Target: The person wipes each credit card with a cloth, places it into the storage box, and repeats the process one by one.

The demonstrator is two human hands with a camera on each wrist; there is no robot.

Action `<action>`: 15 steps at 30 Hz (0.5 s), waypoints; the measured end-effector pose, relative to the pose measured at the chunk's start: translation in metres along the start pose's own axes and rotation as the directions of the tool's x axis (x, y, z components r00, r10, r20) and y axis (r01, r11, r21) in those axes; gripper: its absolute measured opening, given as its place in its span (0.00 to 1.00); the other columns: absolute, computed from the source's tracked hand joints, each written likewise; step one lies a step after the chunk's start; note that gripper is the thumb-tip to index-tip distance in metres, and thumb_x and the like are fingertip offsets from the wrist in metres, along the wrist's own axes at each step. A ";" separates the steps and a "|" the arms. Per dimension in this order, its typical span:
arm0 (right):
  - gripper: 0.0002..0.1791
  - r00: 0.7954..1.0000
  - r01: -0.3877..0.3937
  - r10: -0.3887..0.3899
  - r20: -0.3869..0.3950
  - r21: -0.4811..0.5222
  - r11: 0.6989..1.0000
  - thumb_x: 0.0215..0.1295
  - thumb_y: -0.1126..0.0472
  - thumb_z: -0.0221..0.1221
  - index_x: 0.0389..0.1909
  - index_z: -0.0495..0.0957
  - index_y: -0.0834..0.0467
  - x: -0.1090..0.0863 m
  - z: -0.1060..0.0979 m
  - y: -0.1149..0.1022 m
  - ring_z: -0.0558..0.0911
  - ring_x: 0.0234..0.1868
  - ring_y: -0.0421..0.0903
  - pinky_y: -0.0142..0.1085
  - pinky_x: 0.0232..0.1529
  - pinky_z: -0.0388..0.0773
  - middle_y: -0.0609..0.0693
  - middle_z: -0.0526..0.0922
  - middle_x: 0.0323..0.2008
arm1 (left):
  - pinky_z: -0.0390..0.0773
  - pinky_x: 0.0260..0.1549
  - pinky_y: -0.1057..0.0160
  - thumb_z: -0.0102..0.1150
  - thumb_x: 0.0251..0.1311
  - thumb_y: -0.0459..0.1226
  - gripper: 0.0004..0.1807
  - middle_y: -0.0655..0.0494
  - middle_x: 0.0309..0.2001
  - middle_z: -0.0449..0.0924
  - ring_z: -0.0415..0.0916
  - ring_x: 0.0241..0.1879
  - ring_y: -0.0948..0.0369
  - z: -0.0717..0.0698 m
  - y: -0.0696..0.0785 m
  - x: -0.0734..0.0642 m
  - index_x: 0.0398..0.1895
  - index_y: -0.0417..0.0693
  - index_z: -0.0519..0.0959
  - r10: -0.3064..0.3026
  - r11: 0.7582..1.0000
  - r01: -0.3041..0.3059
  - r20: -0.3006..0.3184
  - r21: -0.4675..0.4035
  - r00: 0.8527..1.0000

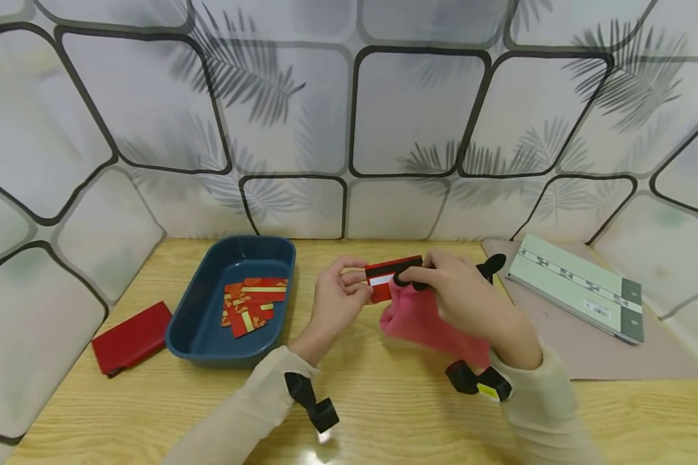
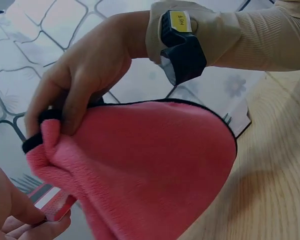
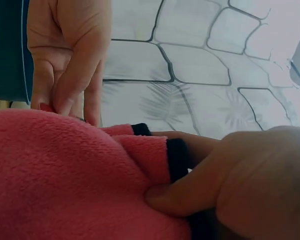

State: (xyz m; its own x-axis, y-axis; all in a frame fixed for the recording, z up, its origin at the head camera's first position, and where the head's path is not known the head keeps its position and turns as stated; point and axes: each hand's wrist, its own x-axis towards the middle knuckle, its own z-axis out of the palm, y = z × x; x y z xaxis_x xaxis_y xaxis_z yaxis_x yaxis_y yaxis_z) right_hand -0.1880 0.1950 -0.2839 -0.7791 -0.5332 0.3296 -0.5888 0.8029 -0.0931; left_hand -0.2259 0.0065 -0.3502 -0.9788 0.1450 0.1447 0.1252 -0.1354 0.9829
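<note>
My left hand (image 1: 338, 294) pinches a red card (image 1: 379, 292) by its left end, its dark stripe and white strip facing up toward the head camera. From the right, my right hand (image 1: 471, 294) grips a pink cloth (image 1: 427, 326) with black edging, bunched under the thumb. The cloth's gathered edge overlaps the right part of the card in the head view. In the left wrist view the pink cloth (image 2: 155, 160) hangs down broad from the right hand (image 2: 90, 75). Cloth hides most of the card in the right wrist view.
A blue bin (image 1: 232, 354) holds several red and gold cards (image 1: 250, 303). Left of it lies a dark red wallet-like case (image 1: 132, 337). A pale green binder (image 1: 576, 284) rests on a greyish mat (image 1: 549, 329) at the right. A patterned backdrop (image 1: 419, 116) rises behind the table.
</note>
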 end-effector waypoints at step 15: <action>0.20 0.998 -0.068 0.069 0.014 -0.083 0.994 0.59 0.76 0.57 0.46 0.83 0.52 0.008 0.017 -0.010 0.73 0.32 0.49 0.40 0.33 0.63 0.51 0.74 0.33 | 0.84 0.32 0.63 0.54 0.56 0.17 0.21 0.37 0.41 0.84 0.80 0.25 0.65 0.002 -0.003 -0.003 0.53 0.36 0.75 -0.005 0.999 0.000 0.106 0.047 0.994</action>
State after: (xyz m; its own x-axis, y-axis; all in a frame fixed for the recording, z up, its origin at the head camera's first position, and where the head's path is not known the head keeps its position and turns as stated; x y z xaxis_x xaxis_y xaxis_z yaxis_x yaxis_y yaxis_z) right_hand -0.1917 0.1780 -0.2963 -0.8210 -0.4799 0.3094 -0.5148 0.8565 -0.0374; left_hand -0.2233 0.0079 -0.3529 -0.9568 0.2483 0.1509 0.1326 -0.0890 0.9872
